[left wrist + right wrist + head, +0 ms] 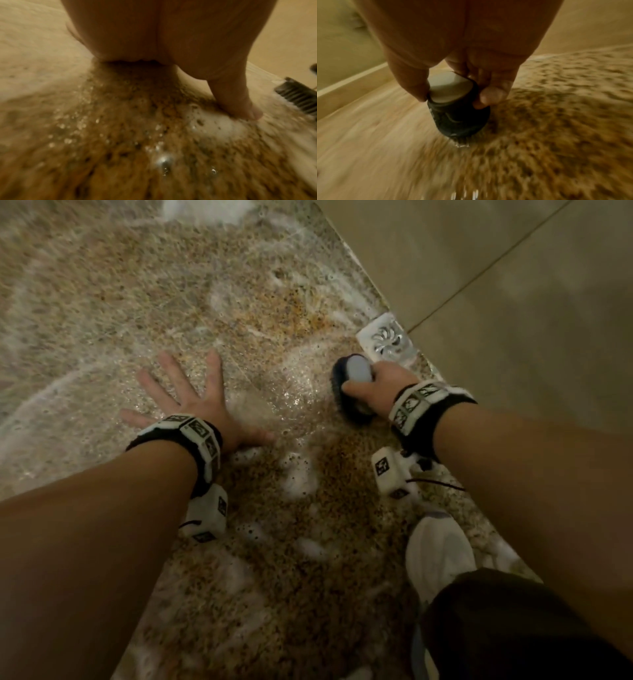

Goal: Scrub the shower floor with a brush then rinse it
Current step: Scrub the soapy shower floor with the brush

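Left hand [191,409] flat on the wet speckled shower floor [102,302], fingers straight and spread, thumb tip [254,113] touching a patch of white foam [217,125]. Right hand [387,385] curled round a dark brush [352,392] with a pale top, thumb and fingers pinching its sides, bristles down on the floor. Brush at the right of the scene, just near-left of the square metal drain cover [387,340], close to the beige tiled wall [513,285]. Soapy streaks across the far floor. Black-and-white patterned markers on both wristbands [421,402]; no readable writing or brand anywhere. White shoe [438,553] near right.
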Available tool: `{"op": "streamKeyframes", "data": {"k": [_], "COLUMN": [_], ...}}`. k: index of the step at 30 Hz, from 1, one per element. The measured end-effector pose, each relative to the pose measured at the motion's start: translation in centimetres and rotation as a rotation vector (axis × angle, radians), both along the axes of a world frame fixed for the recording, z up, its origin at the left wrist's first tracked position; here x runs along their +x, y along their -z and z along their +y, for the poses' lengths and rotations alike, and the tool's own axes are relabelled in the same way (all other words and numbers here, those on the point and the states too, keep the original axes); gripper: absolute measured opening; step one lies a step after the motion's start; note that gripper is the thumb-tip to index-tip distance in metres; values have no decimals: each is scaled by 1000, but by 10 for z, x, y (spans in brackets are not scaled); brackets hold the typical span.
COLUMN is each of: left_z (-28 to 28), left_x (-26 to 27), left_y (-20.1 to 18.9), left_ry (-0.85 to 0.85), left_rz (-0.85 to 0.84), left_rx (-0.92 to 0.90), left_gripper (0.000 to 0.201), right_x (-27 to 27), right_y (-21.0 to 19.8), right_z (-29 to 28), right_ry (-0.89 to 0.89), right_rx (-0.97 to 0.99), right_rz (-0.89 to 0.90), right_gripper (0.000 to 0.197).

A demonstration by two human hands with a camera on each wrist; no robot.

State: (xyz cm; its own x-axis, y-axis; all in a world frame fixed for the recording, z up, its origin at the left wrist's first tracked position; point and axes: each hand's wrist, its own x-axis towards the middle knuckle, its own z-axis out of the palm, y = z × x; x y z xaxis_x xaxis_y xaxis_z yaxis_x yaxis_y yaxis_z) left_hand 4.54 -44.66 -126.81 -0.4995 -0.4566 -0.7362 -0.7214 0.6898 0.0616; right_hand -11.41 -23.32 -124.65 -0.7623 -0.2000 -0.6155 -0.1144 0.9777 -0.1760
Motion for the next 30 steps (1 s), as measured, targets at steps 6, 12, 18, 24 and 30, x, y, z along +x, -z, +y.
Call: {"op": "streamKeyframes", "data": {"k": [6, 12, 18, 24, 30], "left_z": [-2, -1, 1, 1, 1], "left_x": [-4, -5, -3, -3, -2], "left_y": [0, 1, 0, 6, 11], "left_ry": [-10, 2, 5, 7, 21], "left_rz": [-46, -46, -44, -22, -6], "left_rx": [27, 18, 3, -21, -44], "left_gripper": [162, 162, 161, 163, 163], "right_x": [-32, 38, 27, -6, 52], "right_y": [-8, -8, 1, -12, -14], "right_z": [83, -5, 19, 87, -15], "right_ry": [526, 194, 271, 563, 265], "right_rx": [79, -156, -79, 132, -157], "right_rz": [62, -55, -8, 89, 37], "right_gripper": [62, 52, 65, 54, 28]}}
